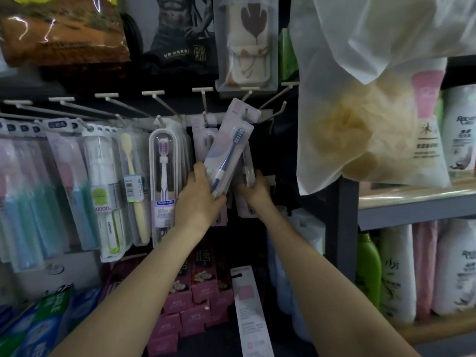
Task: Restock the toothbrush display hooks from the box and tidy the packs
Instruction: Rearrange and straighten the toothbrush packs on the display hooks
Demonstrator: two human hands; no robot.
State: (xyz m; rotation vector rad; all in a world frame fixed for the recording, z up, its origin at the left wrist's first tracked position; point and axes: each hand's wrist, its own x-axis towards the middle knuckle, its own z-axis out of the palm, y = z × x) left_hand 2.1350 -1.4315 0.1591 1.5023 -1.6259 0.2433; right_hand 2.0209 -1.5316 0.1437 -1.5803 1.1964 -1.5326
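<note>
Left hand (199,188) gripped the lower end of a tilted clear-and-pink blister pack holding a blue toothbrush (228,148), its top leaning toward one o'clock at a white wire hook (246,113). At three o'clock, right hand (253,188) curled round hanging grey-brush packs (246,167).

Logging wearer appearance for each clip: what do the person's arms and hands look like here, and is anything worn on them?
Both forearms are bare right down to the frame edge: no sleeves in view. The left hand and right hand wear no gloves, and no watch, bracelet or ring can be seen on the wrists or the visible fingers. No markings show; the picture is slightly soft, so fine details cannot be ruled out.
</note>
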